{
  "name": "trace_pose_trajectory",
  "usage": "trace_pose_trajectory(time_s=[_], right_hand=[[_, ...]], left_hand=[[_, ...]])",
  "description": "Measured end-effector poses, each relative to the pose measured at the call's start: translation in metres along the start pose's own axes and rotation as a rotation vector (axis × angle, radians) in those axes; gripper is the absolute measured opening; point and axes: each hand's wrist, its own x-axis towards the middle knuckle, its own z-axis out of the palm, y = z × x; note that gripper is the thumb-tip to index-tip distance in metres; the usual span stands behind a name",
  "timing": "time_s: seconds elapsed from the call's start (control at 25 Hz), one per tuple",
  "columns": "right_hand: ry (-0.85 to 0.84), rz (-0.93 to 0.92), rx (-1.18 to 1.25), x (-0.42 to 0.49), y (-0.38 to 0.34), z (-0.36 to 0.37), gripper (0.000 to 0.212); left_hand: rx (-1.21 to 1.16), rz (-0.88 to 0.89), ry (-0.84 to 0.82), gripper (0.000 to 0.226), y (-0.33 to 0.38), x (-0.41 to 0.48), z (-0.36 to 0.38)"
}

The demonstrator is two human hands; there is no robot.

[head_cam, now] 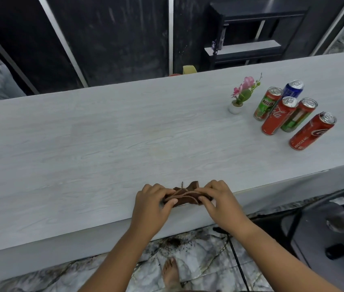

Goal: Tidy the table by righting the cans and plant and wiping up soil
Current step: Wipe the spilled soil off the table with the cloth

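From the head view we read "MILO" on the green can (267,103), the Coca-Cola script on the red can (278,116) just in front of it, and "RECYCLE ME" low on the nearest red can (312,131); the blue can (293,89) and the red-and-green can (298,115) carry print too small for us to read. All 5 stand upright in a cluster on the desk (82,144), beside the small white pot (234,108) holding a pink-flowered plant (244,89). At the near edge, our left hand (152,204) and right hand (217,199) pinch opposite ends of a folded brown cloth (185,197). Dark soil (174,242) lies scattered on the marble floor below.
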Motion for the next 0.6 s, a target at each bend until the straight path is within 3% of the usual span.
trace_pose_trajectory(time_s=[0.24,0.48,0.6], right_hand=[[-0.017,0.141,0.133,-0.062,0.035,-0.036,0.024],[0.173,0.368,0.295,-0.136,0.079,-0.087,0.029],[0.276,0.509,0.377,-0.176,0.101,-0.112,0.020]], left_hand=[[-0.022,0.015,-0.112,0.020,0.057,-0.017,0.033],[-0.171,0.108,-0.292,0.018,0.138,-0.002,0.087],[-0.234,0.092,-0.455,0.016,0.178,0.004,0.124]])
